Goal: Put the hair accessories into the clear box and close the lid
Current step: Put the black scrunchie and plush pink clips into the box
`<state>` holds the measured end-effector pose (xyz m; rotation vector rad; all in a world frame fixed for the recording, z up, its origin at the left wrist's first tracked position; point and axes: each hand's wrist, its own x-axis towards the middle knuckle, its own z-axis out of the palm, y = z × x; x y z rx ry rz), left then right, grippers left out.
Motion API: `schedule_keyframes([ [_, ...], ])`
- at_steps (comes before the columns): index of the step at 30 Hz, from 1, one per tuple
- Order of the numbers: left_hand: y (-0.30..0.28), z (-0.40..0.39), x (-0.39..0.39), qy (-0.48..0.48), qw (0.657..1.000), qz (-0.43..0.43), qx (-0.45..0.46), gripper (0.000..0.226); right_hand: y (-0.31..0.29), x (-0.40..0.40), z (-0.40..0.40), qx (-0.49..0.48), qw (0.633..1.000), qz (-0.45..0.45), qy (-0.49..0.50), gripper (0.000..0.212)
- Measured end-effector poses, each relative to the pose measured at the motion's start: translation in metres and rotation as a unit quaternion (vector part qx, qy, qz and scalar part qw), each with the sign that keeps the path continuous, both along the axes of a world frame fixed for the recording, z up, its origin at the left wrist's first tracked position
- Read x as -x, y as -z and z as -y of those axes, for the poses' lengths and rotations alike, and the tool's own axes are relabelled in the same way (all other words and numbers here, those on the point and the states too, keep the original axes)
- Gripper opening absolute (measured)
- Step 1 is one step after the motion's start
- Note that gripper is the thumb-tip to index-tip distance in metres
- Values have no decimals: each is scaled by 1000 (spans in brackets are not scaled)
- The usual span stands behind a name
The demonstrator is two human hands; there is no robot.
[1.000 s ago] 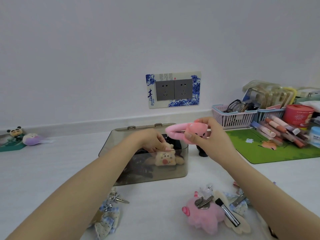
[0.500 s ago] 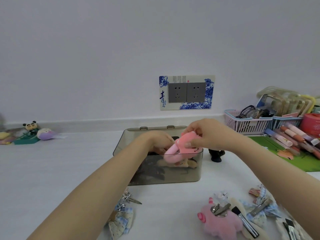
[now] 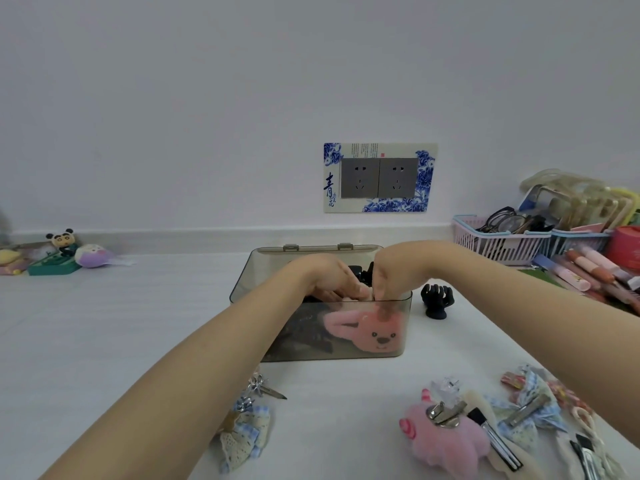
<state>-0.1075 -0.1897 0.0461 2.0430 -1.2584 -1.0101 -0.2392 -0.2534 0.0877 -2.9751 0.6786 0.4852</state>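
While both hands reach down past the front rim of the smoky clear plastic box (image 3: 398,344), the right hand (image 3: 391,271) pinches the pink plush bear-faced hair clip (image 3: 367,332) against the front wall, probably to seat it beside the dark clips already inside. The left hand (image 3: 329,278) rests curled among those; whether it grips anything I cannot tell. Its hinged lid stands open at the back. More accessories wait along the worktop's near edge: a fluffy pink pig clip (image 3: 446,441), a blue gingham bow (image 3: 242,434); a black claw clip (image 3: 437,301) sits just beside the box's right wall, leaving room between.
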Motion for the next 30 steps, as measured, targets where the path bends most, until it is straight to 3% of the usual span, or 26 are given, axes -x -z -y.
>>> schedule_keyframes([
  [6, 0, 0, -1, 7, 1000, 1, -14, 13, 3, -10, 3, -3, 999, -22, 42, 32],
  [10, -5, -7, -11, 80, 993, -15, -83, 46, 8, -12, 5, -16, 999, 1, 42, 36],
  [12, -9, -14, -11, 120, 985, 36, -117, 61, 10, -12, 7, -24, 999, 9, 44, 36],
  [16, -11, -20, 0, 130, 952, 259, -100, 77, 15, -13, 5, -21, 998, 28, 46, 41],
  [19, -11, -21, 4, 127, 948, 273, -103, 77, 16, -9, 5, -34, 998, 41, 44, 45],
  [22, -15, -25, -2, 113, 954, 257, -102, 66, 13, 2, 11, -78, 991, 105, 29, 19],
  [26, -21, -42, 0, 27, 988, 148, 25, 51, 10, 25, 5, -74, 973, 216, 9, 14],
  [30, -26, -75, 34, -40, 956, 200, 211, 25, 16, 66, -16, -76, 929, 363, 2, 11],
])
